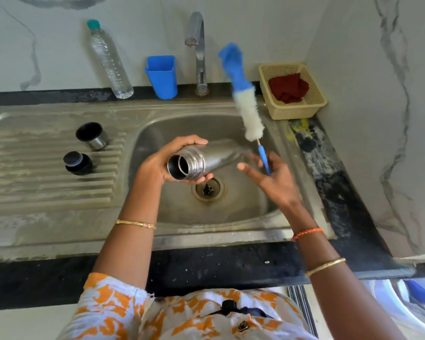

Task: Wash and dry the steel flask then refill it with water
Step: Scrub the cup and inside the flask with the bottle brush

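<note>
Steel flask (206,159) gripped in left hand (157,165) over sink (231,212).

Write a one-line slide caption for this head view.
Over the sink, left hand grips the open steel flask while right hand holds a bottle brush.

Over the sink basin (243,209) the middle is taken up: the left hand (157,165) grips the flask (206,159) lying crosswise, and the right hand (270,175) holds the bottle brush (248,114) slanting up to the far right. The tap (199,52) overhangs the far rim. Open room lies above the drain (208,190) and the near basin floor. On the left drainboard (47,192), the cup (91,134) and stopper (77,163) block the far part.
</note>
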Demonstrator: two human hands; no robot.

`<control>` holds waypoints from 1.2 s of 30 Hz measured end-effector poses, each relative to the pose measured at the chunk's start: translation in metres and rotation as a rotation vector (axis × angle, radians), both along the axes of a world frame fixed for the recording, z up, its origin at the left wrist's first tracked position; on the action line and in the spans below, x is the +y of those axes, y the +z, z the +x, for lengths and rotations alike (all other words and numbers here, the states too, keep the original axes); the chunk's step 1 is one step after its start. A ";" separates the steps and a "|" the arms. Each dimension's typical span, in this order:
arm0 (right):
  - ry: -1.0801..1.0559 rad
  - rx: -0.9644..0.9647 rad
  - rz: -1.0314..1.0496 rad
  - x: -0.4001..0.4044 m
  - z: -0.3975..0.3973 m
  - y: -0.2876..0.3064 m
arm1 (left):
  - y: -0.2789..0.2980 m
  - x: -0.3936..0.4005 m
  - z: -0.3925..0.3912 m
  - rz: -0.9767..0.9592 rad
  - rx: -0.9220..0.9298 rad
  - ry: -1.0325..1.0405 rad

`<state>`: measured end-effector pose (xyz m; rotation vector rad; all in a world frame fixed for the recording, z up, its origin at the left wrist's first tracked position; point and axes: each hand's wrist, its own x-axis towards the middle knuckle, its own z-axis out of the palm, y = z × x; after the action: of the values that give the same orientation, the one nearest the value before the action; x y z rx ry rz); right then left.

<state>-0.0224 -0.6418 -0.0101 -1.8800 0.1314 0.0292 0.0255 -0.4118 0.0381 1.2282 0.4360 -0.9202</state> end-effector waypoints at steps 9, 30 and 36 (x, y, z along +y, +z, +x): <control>0.463 -0.205 -0.538 0.037 0.040 0.022 | 0.008 0.035 -0.006 -0.122 -0.220 -0.136; 0.176 -0.337 -0.256 0.028 0.016 0.030 | 0.019 -0.002 0.022 0.300 -0.735 0.555; 0.146 -0.374 -0.160 0.012 0.000 0.009 | 0.013 0.019 0.020 0.401 -0.745 0.490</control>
<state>-0.0221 -0.6300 -0.0008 -2.0168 -0.2677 -0.2385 0.0458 -0.3929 0.0507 1.6240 0.2965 0.0785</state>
